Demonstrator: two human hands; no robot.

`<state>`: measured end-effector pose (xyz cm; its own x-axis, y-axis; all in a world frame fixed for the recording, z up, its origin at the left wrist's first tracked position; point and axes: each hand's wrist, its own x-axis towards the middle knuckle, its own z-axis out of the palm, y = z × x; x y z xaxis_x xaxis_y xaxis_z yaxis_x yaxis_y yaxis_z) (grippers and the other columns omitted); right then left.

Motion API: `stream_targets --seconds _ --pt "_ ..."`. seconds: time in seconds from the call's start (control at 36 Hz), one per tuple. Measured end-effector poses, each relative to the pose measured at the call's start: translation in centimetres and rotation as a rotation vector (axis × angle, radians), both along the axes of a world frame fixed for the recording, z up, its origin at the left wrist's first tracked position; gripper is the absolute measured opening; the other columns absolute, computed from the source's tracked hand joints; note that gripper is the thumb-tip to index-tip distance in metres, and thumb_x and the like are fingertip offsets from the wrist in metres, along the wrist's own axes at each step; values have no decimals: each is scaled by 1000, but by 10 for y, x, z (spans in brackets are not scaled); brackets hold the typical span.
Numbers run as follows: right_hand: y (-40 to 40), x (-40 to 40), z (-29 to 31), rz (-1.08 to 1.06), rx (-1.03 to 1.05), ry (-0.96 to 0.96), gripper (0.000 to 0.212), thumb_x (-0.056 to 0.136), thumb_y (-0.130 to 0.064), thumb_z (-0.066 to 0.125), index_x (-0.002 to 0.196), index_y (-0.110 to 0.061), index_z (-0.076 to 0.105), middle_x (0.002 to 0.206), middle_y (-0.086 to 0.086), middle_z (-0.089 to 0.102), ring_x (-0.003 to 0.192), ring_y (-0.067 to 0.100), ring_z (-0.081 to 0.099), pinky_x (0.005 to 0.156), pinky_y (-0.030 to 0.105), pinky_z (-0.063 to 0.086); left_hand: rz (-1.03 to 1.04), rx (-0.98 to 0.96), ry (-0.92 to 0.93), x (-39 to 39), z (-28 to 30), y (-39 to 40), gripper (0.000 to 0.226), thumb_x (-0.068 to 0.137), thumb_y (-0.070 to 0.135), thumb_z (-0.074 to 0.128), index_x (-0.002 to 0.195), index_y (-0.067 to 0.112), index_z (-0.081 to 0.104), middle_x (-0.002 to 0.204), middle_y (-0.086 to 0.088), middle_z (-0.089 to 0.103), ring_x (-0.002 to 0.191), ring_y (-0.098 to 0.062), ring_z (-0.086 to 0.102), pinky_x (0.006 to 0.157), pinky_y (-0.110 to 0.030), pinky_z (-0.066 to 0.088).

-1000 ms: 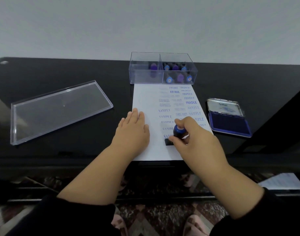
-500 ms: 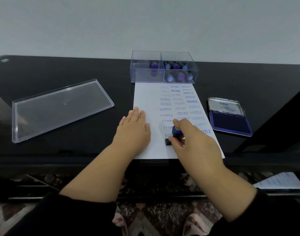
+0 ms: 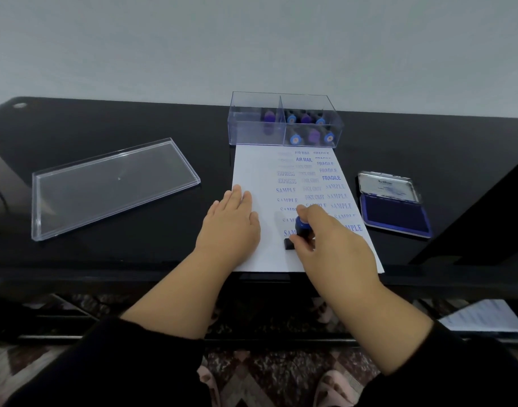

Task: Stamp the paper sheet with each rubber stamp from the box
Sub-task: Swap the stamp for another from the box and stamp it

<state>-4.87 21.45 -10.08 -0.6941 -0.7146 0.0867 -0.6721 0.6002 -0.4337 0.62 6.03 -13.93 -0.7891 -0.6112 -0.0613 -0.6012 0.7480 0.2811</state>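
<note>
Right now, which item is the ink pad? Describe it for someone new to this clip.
Start at the white paper sheet on the black table. Just right of it lies the ink pad, a flat tin hinged open. Unlike the clear box lid on the left, it is dark blue inside.

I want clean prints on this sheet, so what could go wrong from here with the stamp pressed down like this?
1. The right hand grips the stamp just below an existing SAMPLE print; a slip on lifting could smear or overlap it.
2. The left hand presses only the paper sheet's left side; the right edge could lift with the stamp.
3. The open ink pad lies close to the sheet's right edge, so a sleeve could pick up ink.
</note>
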Motion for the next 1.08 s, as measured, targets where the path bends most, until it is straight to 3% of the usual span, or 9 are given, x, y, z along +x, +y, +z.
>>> stream_targets --seconds 0.17,0.25,0.33,0.44,0.58,0.67,0.83,1.08 --pt "2 -3 2 -34 -107 -102 19 92 -28 57 107 -28 44 119 -19 57 96 14 60 78 28 45 7 1 15 1 0 1 52 102 25 16 152 13 8 160 -3 -2 147 -17 0 117 -33 0" --pt "9 -9 10 -96 -289 -167 24 88 -25 64 95 -31 42 98 -28 51 78 5 56 68 20 34 3 11 24 1 1 1 51 102 24 16 152 13 9 160 -3 -1 147 -17 1 117 -32 0" --pt "15 -22 17 -149 -448 -205 27 84 -23 69 95 -30 45 99 -22 56 65 2 53 64 25 39 1 13 37 2 -1 -1 51 102 23 17 151 12 12 160 -3 1 147 -18 2 118 -33 2" --pt "22 -37 19 -209 -571 -324 29 81 -24 71 94 -35 47 101 -5 66 76 12 58 71 34 50 6 22 39 1 0 -1 51 101 22 18 151 13 16 160 -3 4 146 -18 5 118 -34 4" --pt "26 -45 22 -214 -672 -431 29 82 -19 71 93 -32 48 93 -1 67 88 19 65 63 23 47 11 3 42 -1 0 -2 50 99 22 20 147 10 23 157 -4 16 140 -22 20 116 -38 17" --pt "26 -46 23 -212 -722 -463 29 83 -15 70 82 -33 47 87 0 67 87 22 67 60 25 47 9 4 39 -1 0 -3 50 99 22 20 149 11 21 158 -3 12 143 -20 15 117 -38 15" --pt "25 -53 21 -238 -781 -548 27 83 -14 70 87 -32 50 86 -6 66 89 22 68 74 32 53 19 17 16 -2 4 -1 51 101 22 18 152 16 13 160 0 2 147 -17 3 118 -33 7" --pt "26 -58 14 -243 -799 -594 27 84 -18 69 89 -35 49 89 -3 66 89 20 67 55 25 42 31 27 4 -3 4 -2 52 101 22 18 152 18 12 160 2 2 147 -15 3 119 -32 5"
